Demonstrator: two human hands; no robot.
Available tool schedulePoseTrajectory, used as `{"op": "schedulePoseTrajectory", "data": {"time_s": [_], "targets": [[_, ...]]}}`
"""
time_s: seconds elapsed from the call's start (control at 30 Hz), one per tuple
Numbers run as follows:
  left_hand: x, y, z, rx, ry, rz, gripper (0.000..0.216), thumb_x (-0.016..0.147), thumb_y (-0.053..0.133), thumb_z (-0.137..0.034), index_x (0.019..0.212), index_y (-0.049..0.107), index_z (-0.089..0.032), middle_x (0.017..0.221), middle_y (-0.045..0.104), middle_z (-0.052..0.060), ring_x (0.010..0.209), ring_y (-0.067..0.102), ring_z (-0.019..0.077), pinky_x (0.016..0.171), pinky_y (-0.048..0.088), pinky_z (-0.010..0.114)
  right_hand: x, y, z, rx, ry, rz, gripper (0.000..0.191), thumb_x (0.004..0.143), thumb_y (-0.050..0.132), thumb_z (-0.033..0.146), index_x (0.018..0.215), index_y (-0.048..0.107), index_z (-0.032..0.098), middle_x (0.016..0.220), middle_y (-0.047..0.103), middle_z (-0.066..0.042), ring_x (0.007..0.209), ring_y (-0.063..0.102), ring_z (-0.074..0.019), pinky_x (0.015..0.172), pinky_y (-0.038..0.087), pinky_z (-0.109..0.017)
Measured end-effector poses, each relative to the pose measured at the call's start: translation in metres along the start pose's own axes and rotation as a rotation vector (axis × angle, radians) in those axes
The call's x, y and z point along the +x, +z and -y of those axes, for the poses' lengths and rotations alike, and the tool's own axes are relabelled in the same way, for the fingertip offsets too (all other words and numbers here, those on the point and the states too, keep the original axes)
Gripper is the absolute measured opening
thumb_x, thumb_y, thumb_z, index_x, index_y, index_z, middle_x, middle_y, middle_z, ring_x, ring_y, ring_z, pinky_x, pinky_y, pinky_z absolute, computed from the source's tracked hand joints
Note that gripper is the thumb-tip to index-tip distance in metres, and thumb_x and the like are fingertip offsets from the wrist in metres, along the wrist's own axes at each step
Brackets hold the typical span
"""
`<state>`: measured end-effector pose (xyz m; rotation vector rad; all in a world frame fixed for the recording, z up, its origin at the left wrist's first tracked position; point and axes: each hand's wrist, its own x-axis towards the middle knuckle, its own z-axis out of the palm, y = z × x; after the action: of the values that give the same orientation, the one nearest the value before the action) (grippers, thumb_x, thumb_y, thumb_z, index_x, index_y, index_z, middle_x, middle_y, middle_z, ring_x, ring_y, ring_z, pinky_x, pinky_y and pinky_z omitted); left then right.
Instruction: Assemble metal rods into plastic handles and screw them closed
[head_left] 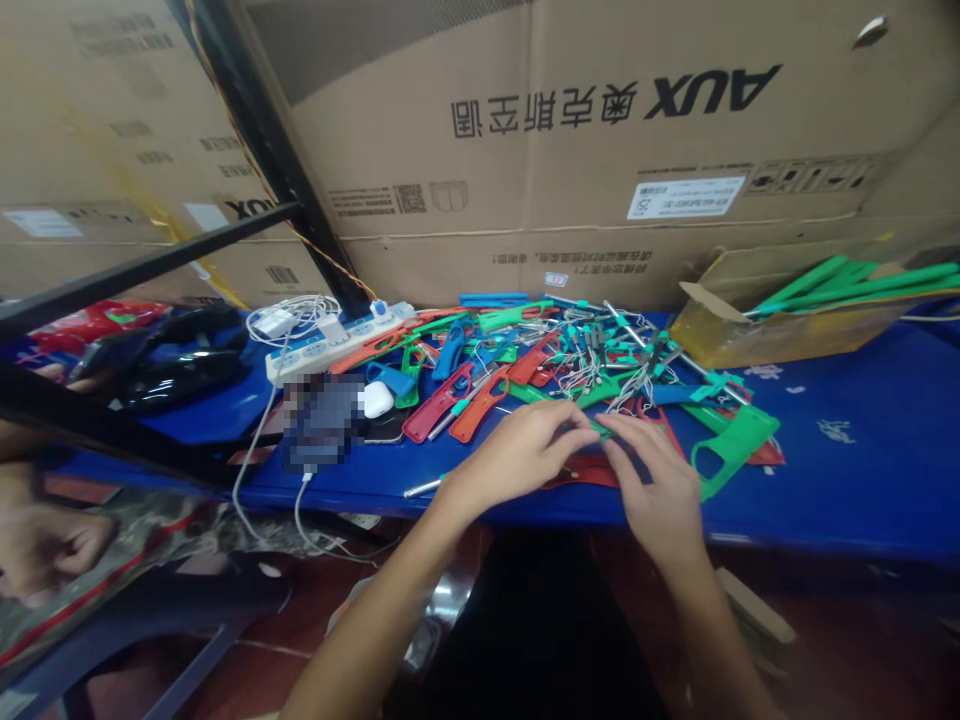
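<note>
Pinching a small green part (pixel 601 429) at their fingertips, the left hand (pixel 532 445) and right hand (pixel 664 485) meet over the blue surface (pixel 862 470), a red casing (pixel 589 471) showing between them.

The left forearm (pixel 382 605) and right forearm (pixel 716 610) were bare and extended forward, converging. The left hand (pixel 525 445) was positioned back upward, thumb and fingers curved inward. The right hand (pixel 664 485) faced it, fingers bent, both hands' fingertips (pixel 589 436) nearly meeting.
</note>
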<state>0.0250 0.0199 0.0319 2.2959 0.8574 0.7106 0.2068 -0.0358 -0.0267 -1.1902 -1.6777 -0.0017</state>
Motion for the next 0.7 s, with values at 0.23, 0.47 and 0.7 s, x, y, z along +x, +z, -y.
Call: {"op": "schedulePoseTrajectory", "data": {"time_s": [0.23, 0.47, 0.7], "targets": [[0.008, -0.001, -0.010, 0.143, 0.210, -0.021, 0.023, 0.105, 0.056, -0.031, 0.124, 0.061, -0.021, 0.117, 0.072, 0.004, 0.110, 0.066, 0.0177, 0.095, 0.049, 0.032, -0.002, -0.001, -0.006, 0.027, 0.119, -0.077, 0.019, 0.099, 0.061, 0.029, 0.112, 0.073, 0.021, 0.106, 0.077, -0.007, 0.096, 0.073, -0.0225, 0.085, 0.058, -0.036], [-0.006, -0.003, 0.010, 0.341, 0.195, -0.139, 0.022, 0.108, 0.049, -0.028, 0.115, 0.069, -0.023, 0.108, 0.080, 0.001, 0.094, 0.073, 0.0155, 0.093, 0.047, 0.035, -0.002, -0.005, -0.004, 0.092, 0.189, 0.077, 0.036, 0.099, 0.062, 0.037, 0.132, 0.065, 0.023, 0.111, 0.074, -0.008, 0.093, 0.070, -0.0219, 0.080, 0.058, -0.036], [-0.062, -0.008, 0.012, 0.301, 0.022, -0.209, 0.011, 0.104, 0.057, -0.027, 0.103, 0.066, -0.022, 0.114, 0.077, 0.003, 0.102, 0.071, 0.0192, 0.093, 0.049, 0.036, -0.002, -0.007, -0.001, 0.063, -0.002, 0.345, 0.027, 0.092, 0.073, 0.040, 0.117, 0.070, 0.028, 0.123, 0.068, -0.008, 0.119, 0.061, -0.0292, 0.100, 0.052, -0.051]]}}
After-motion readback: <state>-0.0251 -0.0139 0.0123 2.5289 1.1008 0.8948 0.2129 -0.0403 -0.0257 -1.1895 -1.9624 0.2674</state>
